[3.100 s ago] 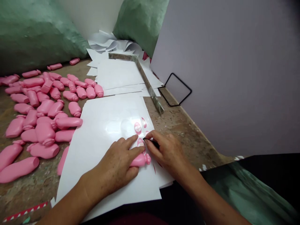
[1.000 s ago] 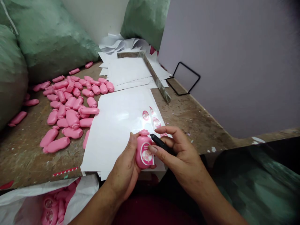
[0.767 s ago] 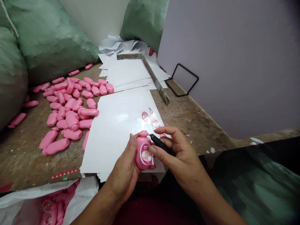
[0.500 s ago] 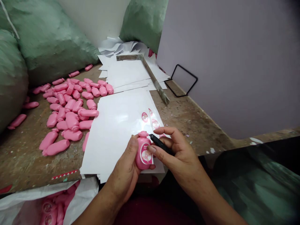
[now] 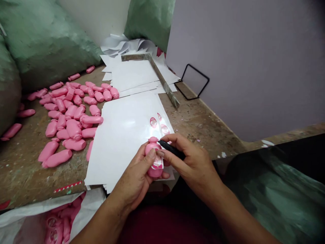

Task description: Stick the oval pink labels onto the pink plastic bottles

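Left hand (image 5: 133,173) gripping pink bottle (image 5: 153,159), thumb (image 5: 151,153) now across label (image 5: 157,162); right hand (image 5: 195,162) closed on black tool (image 5: 171,149)

Scuffed, speckled workbench (image 5: 203,132), perhaps wood under the grime; loose pink plastic bottles (image 5: 73,130) over its left side, white label sheets (image 5: 127,142) in stacks just beside them.

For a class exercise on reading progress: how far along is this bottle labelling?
Done: labelled bottles lie in the white bag. In hand: the left hand holds a pink bottle bearing a label, the right hand a black tool. Still to do: many bare bottles on the bench and labels on the white sheet.
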A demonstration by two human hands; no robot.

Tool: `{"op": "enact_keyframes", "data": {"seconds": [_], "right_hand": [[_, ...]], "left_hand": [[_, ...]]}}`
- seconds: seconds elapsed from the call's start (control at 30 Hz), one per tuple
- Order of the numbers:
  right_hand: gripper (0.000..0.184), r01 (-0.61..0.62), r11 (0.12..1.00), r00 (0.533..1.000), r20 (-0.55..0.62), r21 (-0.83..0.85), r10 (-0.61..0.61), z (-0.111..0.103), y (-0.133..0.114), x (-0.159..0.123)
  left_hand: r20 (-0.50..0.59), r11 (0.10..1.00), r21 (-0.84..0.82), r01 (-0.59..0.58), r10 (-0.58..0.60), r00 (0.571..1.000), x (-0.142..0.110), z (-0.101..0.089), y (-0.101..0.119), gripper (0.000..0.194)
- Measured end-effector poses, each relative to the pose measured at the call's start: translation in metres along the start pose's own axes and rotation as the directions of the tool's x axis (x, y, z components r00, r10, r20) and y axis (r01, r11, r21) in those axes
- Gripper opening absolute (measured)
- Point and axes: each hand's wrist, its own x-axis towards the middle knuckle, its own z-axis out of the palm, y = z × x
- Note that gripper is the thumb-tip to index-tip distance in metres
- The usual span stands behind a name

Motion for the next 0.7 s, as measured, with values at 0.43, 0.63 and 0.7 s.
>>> {"op": "enact_keyframes", "data": {"seconds": [0.43,0.63,0.7], "right_hand": [[0.017,-0.073,0.930,0.996,-0.026,0.359,0.088,-0.003,0.006,0.000],[0.023,-0.116,0.907,0.991,-0.015,0.404,0.133,0.001,0.005,0.001],[0.027,-0.132,0.911,0.991,0.029,0.390,0.131,0.004,0.002,-0.001]], "left_hand": [[0.050,0.997,0.079,-0.026,0.022,0.999,-0.004,-0.005,-0.004,0.065],[0.026,0.996,-0.050,0.079,-0.077,0.997,-0.005,-0.011,0.002,0.066],[0.046,0.994,-0.081,0.071,-0.067,0.997,-0.006,-0.014,0.003,0.058]]}}
